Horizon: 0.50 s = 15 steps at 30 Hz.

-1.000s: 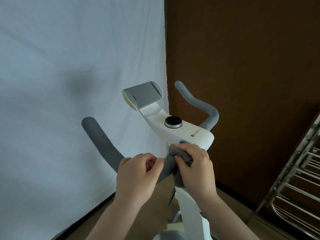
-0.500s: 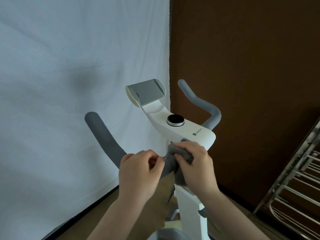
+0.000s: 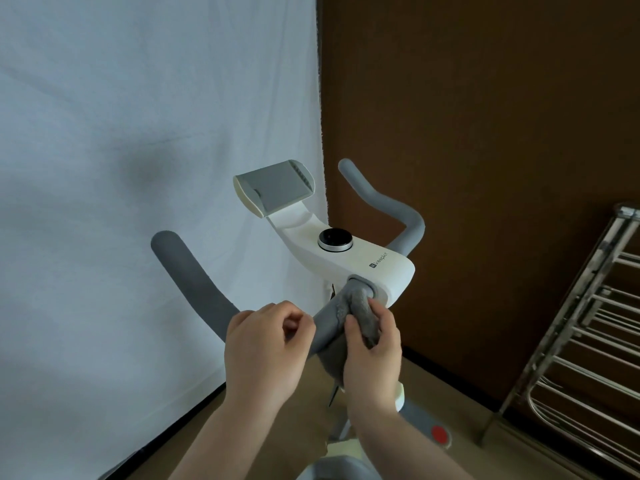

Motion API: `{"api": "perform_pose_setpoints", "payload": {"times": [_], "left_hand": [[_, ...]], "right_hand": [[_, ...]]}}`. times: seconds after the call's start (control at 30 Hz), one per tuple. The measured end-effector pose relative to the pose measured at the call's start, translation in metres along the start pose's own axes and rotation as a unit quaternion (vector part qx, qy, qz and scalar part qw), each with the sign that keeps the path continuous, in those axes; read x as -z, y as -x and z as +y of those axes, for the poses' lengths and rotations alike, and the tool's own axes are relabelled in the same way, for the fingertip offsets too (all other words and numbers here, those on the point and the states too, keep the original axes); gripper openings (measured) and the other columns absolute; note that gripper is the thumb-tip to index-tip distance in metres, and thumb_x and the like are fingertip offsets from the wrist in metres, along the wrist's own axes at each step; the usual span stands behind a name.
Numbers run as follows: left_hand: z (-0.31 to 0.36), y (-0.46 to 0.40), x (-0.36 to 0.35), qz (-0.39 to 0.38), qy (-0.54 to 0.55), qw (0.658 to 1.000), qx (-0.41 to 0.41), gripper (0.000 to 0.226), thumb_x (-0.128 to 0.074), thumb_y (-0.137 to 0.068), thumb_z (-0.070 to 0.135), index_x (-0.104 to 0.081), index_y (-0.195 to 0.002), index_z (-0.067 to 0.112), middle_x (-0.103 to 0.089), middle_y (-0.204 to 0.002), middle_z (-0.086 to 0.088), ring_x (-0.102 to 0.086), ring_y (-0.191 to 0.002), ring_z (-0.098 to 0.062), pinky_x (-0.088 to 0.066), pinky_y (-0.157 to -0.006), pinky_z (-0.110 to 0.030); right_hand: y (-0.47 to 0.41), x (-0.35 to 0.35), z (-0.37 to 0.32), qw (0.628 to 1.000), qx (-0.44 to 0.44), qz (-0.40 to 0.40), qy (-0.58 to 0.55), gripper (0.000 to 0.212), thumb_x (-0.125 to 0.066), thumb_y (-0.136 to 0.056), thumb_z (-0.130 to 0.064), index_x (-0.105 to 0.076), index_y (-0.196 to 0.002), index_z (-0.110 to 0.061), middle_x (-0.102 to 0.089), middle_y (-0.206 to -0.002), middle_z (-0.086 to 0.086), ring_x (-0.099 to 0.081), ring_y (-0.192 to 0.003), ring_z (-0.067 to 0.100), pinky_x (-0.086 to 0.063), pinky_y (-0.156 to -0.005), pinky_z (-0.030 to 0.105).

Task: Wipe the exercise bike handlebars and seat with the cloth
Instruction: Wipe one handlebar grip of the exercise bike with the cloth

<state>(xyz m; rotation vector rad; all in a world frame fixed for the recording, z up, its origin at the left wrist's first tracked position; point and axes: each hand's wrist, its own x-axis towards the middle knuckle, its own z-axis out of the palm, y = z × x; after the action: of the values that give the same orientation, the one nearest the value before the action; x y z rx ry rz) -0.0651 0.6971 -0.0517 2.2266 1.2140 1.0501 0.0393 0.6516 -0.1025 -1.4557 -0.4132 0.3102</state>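
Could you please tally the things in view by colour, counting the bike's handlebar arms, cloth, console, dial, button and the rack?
Grey: 3 (left handlebar arm, right handlebar arm, cloth)
White: 1 (console)
Black: 1 (dial)
Red: 1 (button)
Silver: 1 (rack)
Total: 7

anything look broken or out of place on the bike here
Nothing stands out. The handlebars and white console look intact and level, the dial sits in place, and the right hand grips the grey cloth against the bar by the console.
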Motion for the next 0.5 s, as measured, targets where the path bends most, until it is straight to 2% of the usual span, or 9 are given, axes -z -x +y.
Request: {"api": "perform_pose_setpoints", "payload": {"times": [0.17, 0.23, 0.33, 0.5], "left_hand": [[-0.001, 0.000, 0.001, -0.012, -0.010, 1.000, -0.004, 0.016, -0.055, -0.089, 0.037, -0.067, -0.080, 0.030, -0.063, -0.069, 0.017, -0.043, -0.072, 0.010, -0.041, -0.083, -0.028], [-0.002, 0.000, 0.001, -0.009, -0.005, 1.000, -0.009, 0.015, -0.056, -0.089, 0.036, -0.067, -0.080, 0.029, -0.062, -0.069, 0.018, -0.044, -0.071, 0.009, -0.042, -0.082, -0.028], [-0.002, -0.001, 0.001, -0.007, -0.005, 1.000, -0.020, 0.014, -0.057, -0.089, 0.036, -0.066, -0.079, 0.030, -0.061, -0.067, 0.018, -0.046, -0.069, 0.007, -0.041, -0.081, -0.027], [-0.005, 0.000, 0.001, -0.009, -0.004, 1.000, -0.019, 0.014, -0.057, -0.089, 0.035, -0.066, -0.079, 0.030, -0.062, -0.069, 0.017, -0.043, -0.071, 0.009, -0.039, -0.080, -0.026]], "right_hand": [[-0.016, 0.001, -0.003, 0.999, -0.042, 0.021, -0.025, 0.030, -0.065, -0.090, -0.024, -0.060, -0.116, -0.039, -0.060, -0.117, -0.009, -0.056, -0.110, 0.014, -0.051, -0.094, 0.045], [-0.006, 0.000, -0.003, 0.999, -0.036, 0.009, -0.024, 0.030, -0.064, -0.091, -0.022, -0.059, -0.116, -0.037, -0.062, -0.111, -0.010, -0.057, -0.106, 0.013, -0.051, -0.094, 0.045], [-0.015, 0.004, -0.009, 0.997, -0.072, 0.010, -0.039, 0.028, -0.065, -0.090, -0.018, -0.060, -0.111, -0.035, -0.062, -0.103, -0.013, -0.057, -0.104, 0.014, -0.052, -0.093, 0.046], [0.000, 0.000, -0.009, 0.998, -0.051, 0.008, -0.044, 0.026, -0.061, -0.093, -0.017, -0.056, -0.114, -0.030, -0.062, -0.097, -0.011, -0.059, -0.097, 0.009, -0.051, -0.086, 0.032]]}}
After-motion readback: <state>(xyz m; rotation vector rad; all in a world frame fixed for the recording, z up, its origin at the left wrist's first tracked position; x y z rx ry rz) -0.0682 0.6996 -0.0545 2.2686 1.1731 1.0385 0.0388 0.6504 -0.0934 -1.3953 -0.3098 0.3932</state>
